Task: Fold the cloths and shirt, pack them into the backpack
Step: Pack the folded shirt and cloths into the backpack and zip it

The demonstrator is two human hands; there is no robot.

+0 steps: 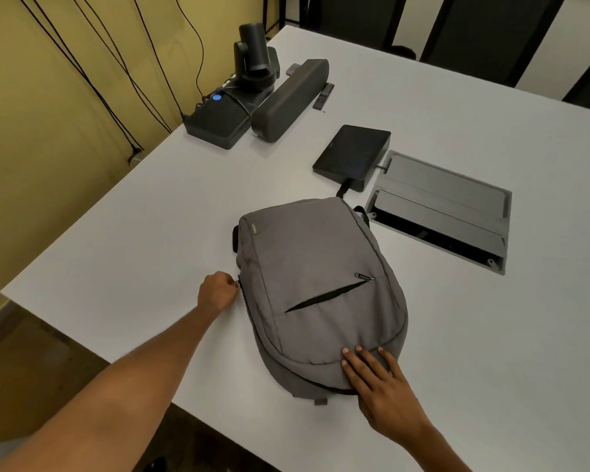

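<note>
My view takes in a white counter with a grey backpack lying flat near its front edge. Further back sit a dark tablet, a long speaker bar, a black box and a camera unit — beside the tablet, an open cable hatch.

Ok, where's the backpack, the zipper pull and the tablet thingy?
backpack (307, 253): head view, middle of its grey front panel.
zipper pull (238, 283): head view, metal tab at the left hand's fingertips.
tablet (353, 153): head view, dark screen.
</note>
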